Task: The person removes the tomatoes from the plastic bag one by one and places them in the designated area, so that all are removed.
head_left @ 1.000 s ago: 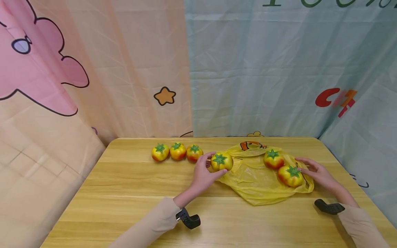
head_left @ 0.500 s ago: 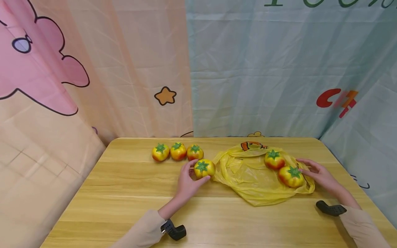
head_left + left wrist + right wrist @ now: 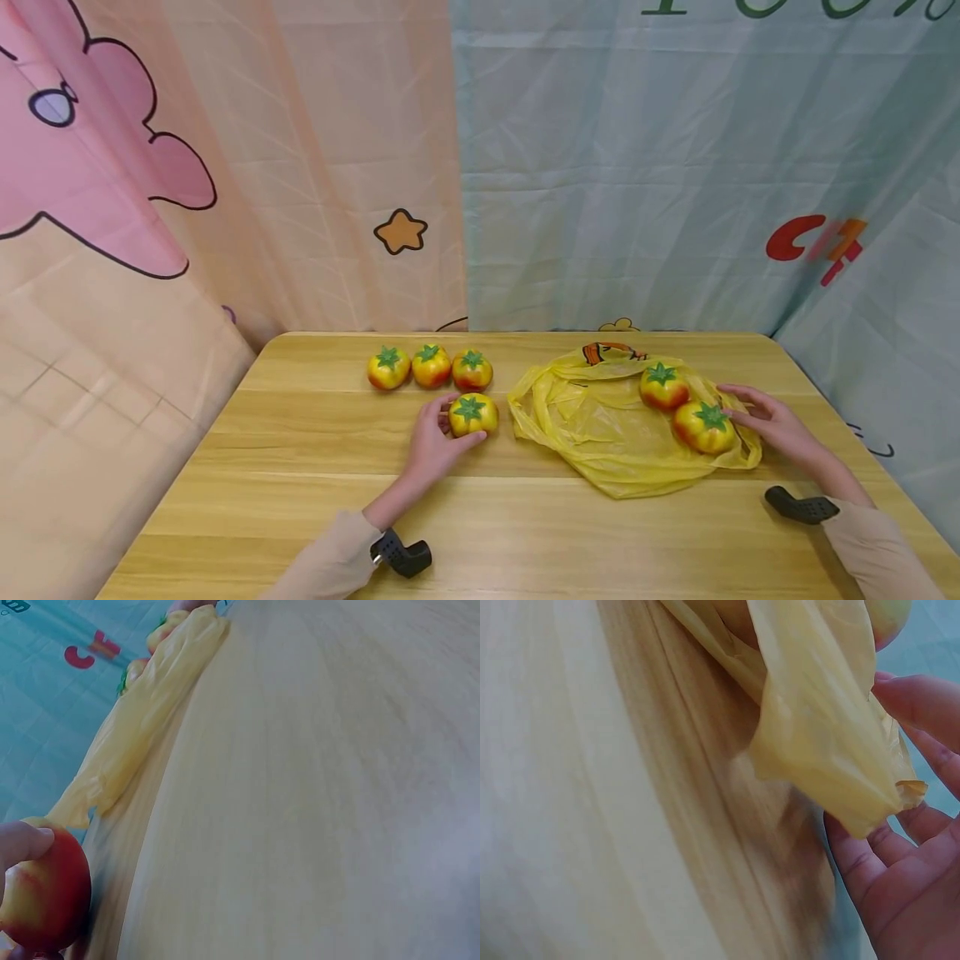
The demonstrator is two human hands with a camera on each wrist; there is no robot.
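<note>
My left hand (image 3: 432, 446) holds a yellow-red tomato (image 3: 474, 414) with a green leafy top, thumb on its near side and fingers on its far side. In the left wrist view the thumb presses on that tomato (image 3: 54, 889), low over the table. At the right, a crumpled yellow plastic bag (image 3: 592, 433) lies flat with two tomatoes on its right part, one behind (image 3: 663, 387) and one in front (image 3: 703, 427). My right hand (image 3: 772, 421) rests at the bag's right end, thumb by the front tomato. The right wrist view shows its fingers loosely extended around the bag's edge (image 3: 832, 750).
Three more tomatoes (image 3: 431, 367) stand in a row near the back edge of the wooden table (image 3: 570, 542), just behind the left hand. Printed curtains (image 3: 600, 167) hang behind the table. Each wrist wears a black device (image 3: 405, 554).
The left hand has carried its tomato left and toward me, off the bag's left edge, to just in front of the row. The right hand and the two tomatoes on the bag have stayed put.
</note>
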